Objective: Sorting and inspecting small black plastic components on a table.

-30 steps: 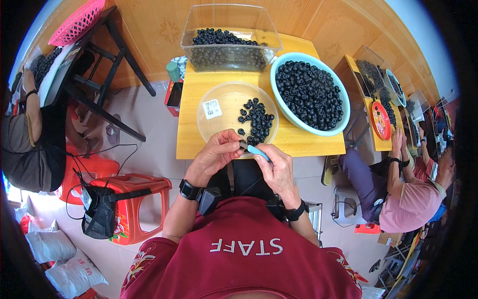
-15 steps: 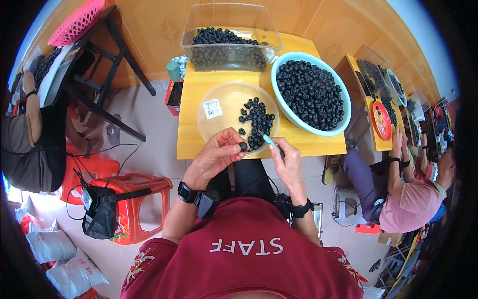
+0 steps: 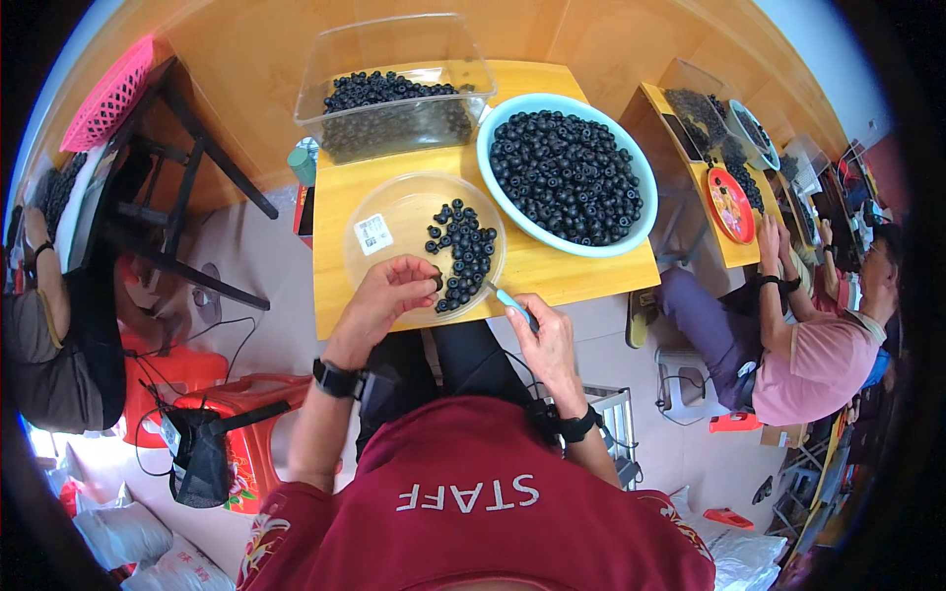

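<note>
At the near edge of a round, clear plastic tray (image 3: 402,209), the left hand (image 3: 386,295) pinches a small, round, black berry-like piece (image 3: 437,282) between closed thumb and fingertips. Just outside the tray's near-right rim, the right hand (image 3: 548,340) curls its fingers snugly around a slim, blue-handled tool (image 3: 511,301).

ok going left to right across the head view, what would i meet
Pink basket, flowered red stool, left hand pinching a dark bead, right hand holding a blue-handled tool, red plate, person in a pink shirt.
</note>
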The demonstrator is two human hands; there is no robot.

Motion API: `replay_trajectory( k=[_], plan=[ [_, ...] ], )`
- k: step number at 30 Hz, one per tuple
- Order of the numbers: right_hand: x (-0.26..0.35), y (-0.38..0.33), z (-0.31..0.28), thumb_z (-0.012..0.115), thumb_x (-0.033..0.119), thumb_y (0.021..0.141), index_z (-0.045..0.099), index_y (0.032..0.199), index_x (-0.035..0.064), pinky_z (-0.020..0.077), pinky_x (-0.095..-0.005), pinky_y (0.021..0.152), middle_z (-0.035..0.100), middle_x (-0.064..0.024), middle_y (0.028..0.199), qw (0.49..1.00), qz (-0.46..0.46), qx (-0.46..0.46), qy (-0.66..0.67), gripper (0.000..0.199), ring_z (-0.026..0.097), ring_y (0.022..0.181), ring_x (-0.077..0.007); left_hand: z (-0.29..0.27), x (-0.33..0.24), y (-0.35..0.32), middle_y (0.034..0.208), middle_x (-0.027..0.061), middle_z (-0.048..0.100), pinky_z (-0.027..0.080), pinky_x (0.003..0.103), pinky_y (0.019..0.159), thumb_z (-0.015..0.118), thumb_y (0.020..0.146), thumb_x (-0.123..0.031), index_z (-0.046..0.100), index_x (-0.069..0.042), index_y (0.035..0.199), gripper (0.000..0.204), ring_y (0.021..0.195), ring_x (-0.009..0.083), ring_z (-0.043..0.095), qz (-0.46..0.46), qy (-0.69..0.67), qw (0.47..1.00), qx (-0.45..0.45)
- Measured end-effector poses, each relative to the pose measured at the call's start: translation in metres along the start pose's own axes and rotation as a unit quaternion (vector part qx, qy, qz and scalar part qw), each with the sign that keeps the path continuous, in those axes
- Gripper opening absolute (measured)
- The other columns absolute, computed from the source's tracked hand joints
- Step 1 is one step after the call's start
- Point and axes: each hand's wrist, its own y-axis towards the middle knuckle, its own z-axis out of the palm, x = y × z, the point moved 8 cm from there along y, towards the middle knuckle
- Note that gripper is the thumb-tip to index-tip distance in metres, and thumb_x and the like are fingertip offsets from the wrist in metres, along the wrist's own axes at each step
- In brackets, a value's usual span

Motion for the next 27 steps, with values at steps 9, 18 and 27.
replay_trajectory(
  k=[9,18,27],
  plan=[
    [-0.005,-0.01,-0.012,0.062,0.018,0.085,0.061,0.089,0.0,0.0319,-0.0302,0.045,0.045,-0.0064,0.053,0.999,0.013,-0.033,0.018,0.018,0.04,0.046,-0.0136,0.092,-0.082,0.105,0.11,0.01,0.059,0.05,0.028,0.086,0.062,0.083,-0.009,0.053,-0.001,0.117,0.036,0.095,0.0179,0.062,0.125,0.064,0.983,0.117],
    [-0.015,-0.011,-0.008,0.061,0.018,0.085,0.061,0.089,-0.0002,0.0328,-0.0306,0.045,0.045,-0.0069,0.053,0.999,0.03,-0.004,0.037,0.019,0.04,0.047,-0.0137,0.03,-0.077,0.06,0.108,0.0098,0.06,0.051,0.027,0.081,0.061,0.082,-0.005,0.055,0.002,0.112,0.031,0.09,0.0173,0.063,0.135,0.16,0.977,0.029],
    [-0.013,-0.011,0.007,0.062,0.022,0.084,0.063,0.089,0.0022,0.0439,-0.038,0.052,0.061,-0.0169,0.068,0.998,0.052,0.039,-0.01,0.02,0.06,0.058,-0.0323,-0.028,-0.002,0.019,0.084,0.0076,0.066,0.05,0.025,0.066,0.064,0.075,0.001,0.064,0.002,0.091,0.016,0.073,0.0116,0.061,0.026,0.395,0.917,-0.048]
  ],
)
